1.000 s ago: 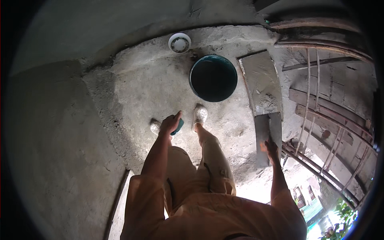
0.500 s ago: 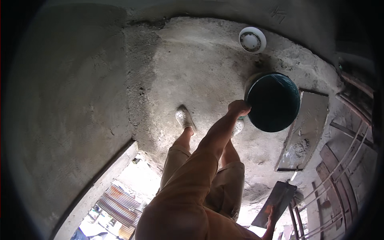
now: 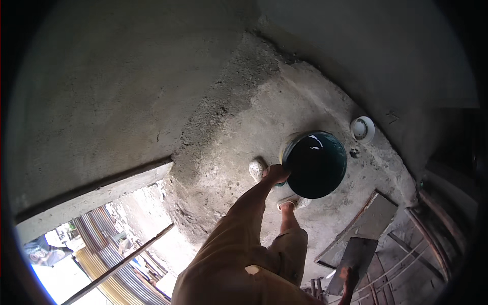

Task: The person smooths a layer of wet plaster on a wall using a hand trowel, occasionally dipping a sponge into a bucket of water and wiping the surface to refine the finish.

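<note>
My left hand [image 3: 277,174] is closed on the near-left rim of a large round bucket [image 3: 339,170]. The bucket is dark green inside, and light glints off dark liquid in it. Whether its base touches the floor is hidden. Low on the right, my right hand [image 3: 349,278] grips a dark, flat rectangular plastering float [image 3: 360,254]. Beneath the float lies a grey, mortar-smeared board [image 3: 373,216] on the floor.
A small white tub [image 3: 362,129] stands by the far wall. Poles and planks [image 3: 434,234] crowd the right side. A rough strip [image 3: 218,107] runs along the left wall. At lower left, a doorway sill [image 3: 96,195] borders corrugated sheets [image 3: 109,244] outside.
My view has swung toward the left, bringing more of the doorway in. The bucket has come along with my left hand, my feet have stepped round, and the float stays in my right hand.
</note>
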### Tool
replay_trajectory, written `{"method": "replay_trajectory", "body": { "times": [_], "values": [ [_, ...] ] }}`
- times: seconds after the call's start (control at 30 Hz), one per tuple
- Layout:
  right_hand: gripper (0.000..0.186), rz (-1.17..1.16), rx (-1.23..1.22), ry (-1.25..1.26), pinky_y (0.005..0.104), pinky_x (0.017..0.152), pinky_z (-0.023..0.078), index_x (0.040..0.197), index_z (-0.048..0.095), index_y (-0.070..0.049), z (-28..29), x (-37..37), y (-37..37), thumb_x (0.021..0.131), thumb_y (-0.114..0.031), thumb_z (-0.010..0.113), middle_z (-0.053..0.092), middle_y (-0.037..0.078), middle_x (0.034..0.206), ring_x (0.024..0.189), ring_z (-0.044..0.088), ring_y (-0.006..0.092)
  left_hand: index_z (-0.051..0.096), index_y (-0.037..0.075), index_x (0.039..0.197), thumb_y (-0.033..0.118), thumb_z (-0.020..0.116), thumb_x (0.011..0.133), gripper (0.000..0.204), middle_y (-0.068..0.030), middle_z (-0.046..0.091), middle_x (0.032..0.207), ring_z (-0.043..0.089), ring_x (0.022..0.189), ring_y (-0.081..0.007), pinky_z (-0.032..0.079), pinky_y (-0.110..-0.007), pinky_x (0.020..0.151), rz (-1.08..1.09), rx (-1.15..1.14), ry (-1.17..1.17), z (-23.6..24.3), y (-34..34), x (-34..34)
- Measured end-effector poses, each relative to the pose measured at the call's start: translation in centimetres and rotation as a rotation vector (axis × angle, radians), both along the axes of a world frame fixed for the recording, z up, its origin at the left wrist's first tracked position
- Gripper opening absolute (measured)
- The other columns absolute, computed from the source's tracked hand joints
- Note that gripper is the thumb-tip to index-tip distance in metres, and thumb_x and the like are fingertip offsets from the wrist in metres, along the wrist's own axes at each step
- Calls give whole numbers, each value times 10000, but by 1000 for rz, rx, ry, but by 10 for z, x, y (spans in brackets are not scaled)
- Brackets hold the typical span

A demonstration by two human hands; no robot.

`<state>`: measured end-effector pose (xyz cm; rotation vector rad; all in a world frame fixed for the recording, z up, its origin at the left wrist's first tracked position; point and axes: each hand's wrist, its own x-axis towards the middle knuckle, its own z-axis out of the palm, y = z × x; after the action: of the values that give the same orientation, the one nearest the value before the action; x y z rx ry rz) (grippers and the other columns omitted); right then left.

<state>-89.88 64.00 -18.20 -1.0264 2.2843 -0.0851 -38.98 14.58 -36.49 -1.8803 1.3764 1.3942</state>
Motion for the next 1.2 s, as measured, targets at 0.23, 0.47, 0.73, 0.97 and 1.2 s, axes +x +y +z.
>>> {"method": "replay_trajectory", "body": {
  "times": [0.23, 0.47, 0.73, 0.97, 1.2],
  "values": [
    [330, 549, 220, 115, 552, 743, 442, 977, 680, -25, 52, 75, -247, 976, -339, 578, 649, 240, 879, 862, 600, 452, 718, 20, 1104, 615, 406, 891, 705, -277, 674, 1150, 610, 1172, -415, 462, -518, 995, 640, -40, -103, 32, 61, 217],
    [481, 645, 217, 285, 566, 745, 439, 866, 661, 35, 91, 181, -445, 928, -441, 633, 646, 296, 852, 893, 605, 502, 681, -39, 1075, 610, 438, 966, 701, -340, 660, 1047, 639, 1036, -466, 519, -490, 848, 1280, -314, 25, -51, 179, 318],
    [528, 1093, 213, 214, 527, 713, 493, 882, 627, 52, 102, 345, -638, 915, -475, 639, 663, 279, 829, 830, 662, 457, 611, 72, 1084, 625, 503, 961, 577, -56, 615, 816, 609, 649, -171, 509, -313, 559, 2302, -626, 451, -46, 287, 368],
    [435, 1305, 301, 132, 420, 716, 510, 928, 575, 64, 77, 485, -727, 965, -366, 629, 684, 190, 829, 784, 683, 307, 649, 78, 957, 423, 528, 905, 369, -70, 646, 769, 629, 613, -212, 507, -356, 543, 3013, -366, 421, -79, 398, 344],
    [411, 1579, 346, 317, 459, 741, 514, 1012, 618, 41, 21, 559, -806, 955, -365, 642, 679, 211, 882, 841, 673, 388, 656, 70, 1009, 401, 497, 923, 377, -77, 686, 834, 669, 684, -201, 553, -334, 606, 3151, -436, 393, -90, 431, 251]
  ]
}}
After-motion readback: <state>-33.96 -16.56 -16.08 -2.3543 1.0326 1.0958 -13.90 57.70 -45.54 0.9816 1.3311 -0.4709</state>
